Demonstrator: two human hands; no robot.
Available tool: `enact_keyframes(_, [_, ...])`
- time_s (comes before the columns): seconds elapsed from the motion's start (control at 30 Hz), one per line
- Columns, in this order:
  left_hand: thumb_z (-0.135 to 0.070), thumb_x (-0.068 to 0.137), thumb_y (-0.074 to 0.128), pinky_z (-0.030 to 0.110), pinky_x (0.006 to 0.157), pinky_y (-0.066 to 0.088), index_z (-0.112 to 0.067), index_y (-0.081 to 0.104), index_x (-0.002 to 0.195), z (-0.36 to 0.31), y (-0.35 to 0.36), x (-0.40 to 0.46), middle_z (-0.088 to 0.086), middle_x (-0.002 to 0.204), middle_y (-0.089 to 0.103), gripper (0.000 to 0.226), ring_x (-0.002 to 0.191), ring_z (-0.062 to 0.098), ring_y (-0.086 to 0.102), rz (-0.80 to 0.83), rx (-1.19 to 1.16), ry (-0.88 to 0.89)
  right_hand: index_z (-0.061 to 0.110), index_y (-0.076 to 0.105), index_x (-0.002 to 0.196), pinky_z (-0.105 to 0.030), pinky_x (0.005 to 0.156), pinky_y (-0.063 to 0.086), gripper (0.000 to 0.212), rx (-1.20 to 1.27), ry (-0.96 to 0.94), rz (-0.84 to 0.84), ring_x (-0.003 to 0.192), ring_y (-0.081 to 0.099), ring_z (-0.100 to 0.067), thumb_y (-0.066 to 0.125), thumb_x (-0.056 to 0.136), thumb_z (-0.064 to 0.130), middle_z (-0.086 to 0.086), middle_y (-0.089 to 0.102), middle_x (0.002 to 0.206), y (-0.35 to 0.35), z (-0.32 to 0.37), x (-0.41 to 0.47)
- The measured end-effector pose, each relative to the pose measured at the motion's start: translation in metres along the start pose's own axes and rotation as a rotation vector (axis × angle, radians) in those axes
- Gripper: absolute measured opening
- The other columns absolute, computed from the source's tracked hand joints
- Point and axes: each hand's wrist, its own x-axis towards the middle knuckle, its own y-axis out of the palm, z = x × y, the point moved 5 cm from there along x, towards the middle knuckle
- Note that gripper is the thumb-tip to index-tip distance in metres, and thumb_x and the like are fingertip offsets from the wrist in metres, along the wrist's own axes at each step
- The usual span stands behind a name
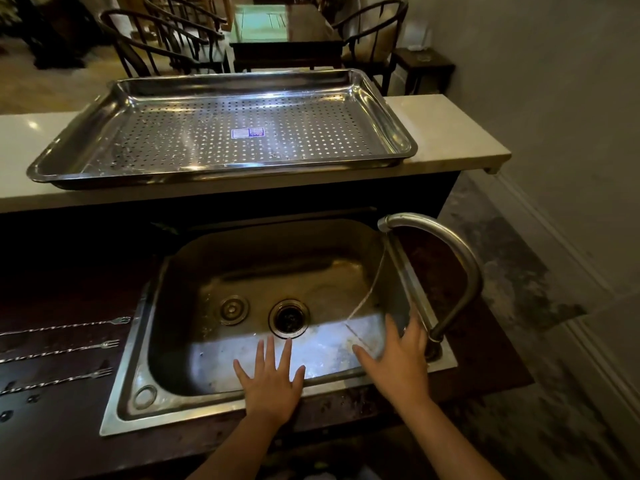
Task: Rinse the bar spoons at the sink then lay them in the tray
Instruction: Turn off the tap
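Observation:
Three twisted bar spoons with fork ends lie side by side on the dark counter left of the sink: the far bar spoon (69,325), the middle bar spoon (62,350) and the near bar spoon (59,380). The steel sink (166,282) has an open drain (289,318). My left hand (270,382) hovers flat over the sink's front edge, fingers spread, holding nothing. My right hand (394,362) is spread open beside the base of the faucet (460,268). A thin stream of water runs from the spout. The perforated steel tray (48,168) sits on the raised white counter behind the sink.
A small steel plug (233,309) lies in the basin left of the drain. The white counter (450,133) ends at the right above a stained floor. Dark chairs and a table stand beyond the counter.

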Motion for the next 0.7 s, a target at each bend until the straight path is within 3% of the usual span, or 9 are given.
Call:
enact_keyframes(0.13, [-0.065,0.088,0.008,0.062,0.105,-0.019,-0.039,-0.017,0.143,-0.001,0.000,0.001,0.000,0.158,-0.015,0.066,0.145,0.021,-0.017,0.013,-0.016,-0.001,0.017,0.026,0.144,-0.038,0.106,0.036,0.088,-0.003,-0.014,-0.021,0.140,0.003,-0.030,0.058,0.076,0.061,-0.014,0.002,0.154,0.003,0.001,-0.003])
enact_keyframes(0.3, [-0.062,0.090,0.015,0.058,0.111,-0.011,-0.042,-0.012,0.144,0.000,-0.007,0.003,0.000,0.159,-0.011,0.064,0.145,0.022,-0.014,0.051,-0.112,-0.008,0.015,0.036,0.140,-0.044,0.108,0.032,0.075,0.159,0.092,-0.105,0.140,0.008,-0.033,0.066,0.078,0.043,-0.017,0.011,0.152,0.005,0.004,0.003])
enact_keyframes(0.43, [-0.058,0.092,0.019,0.054,0.113,-0.007,-0.041,-0.008,0.145,0.011,-0.023,0.001,-0.001,0.160,-0.004,0.062,0.146,0.020,-0.009,0.006,-0.192,-0.043,0.017,0.038,0.138,-0.054,0.109,0.025,0.072,0.096,0.104,-0.194,0.141,0.008,-0.035,0.070,0.075,0.030,-0.019,0.011,0.154,0.017,0.026,-0.007])
enact_keyframes(0.6, [-0.052,0.094,0.026,0.048,0.116,0.002,-0.035,0.007,0.148,0.038,-0.049,-0.006,-0.004,0.158,0.011,0.059,0.146,0.015,0.007,-0.070,-0.315,-0.100,0.028,0.034,0.140,-0.051,0.114,0.014,0.071,0.023,-0.038,-0.016,0.144,0.004,-0.030,0.066,0.078,0.037,-0.012,0.007,0.157,0.054,0.078,-0.007])
enact_keyframes(0.7, [-0.040,0.095,0.040,0.033,0.112,0.029,-0.025,0.030,0.143,0.067,-0.070,-0.013,-0.001,0.147,0.038,0.052,0.135,0.014,0.036,-0.205,-0.656,-0.162,0.029,0.037,0.138,-0.047,0.114,0.014,0.065,0.067,-0.099,0.085,0.143,0.011,-0.026,0.065,0.080,0.032,-0.008,0.016,0.155,0.070,0.106,0.001])
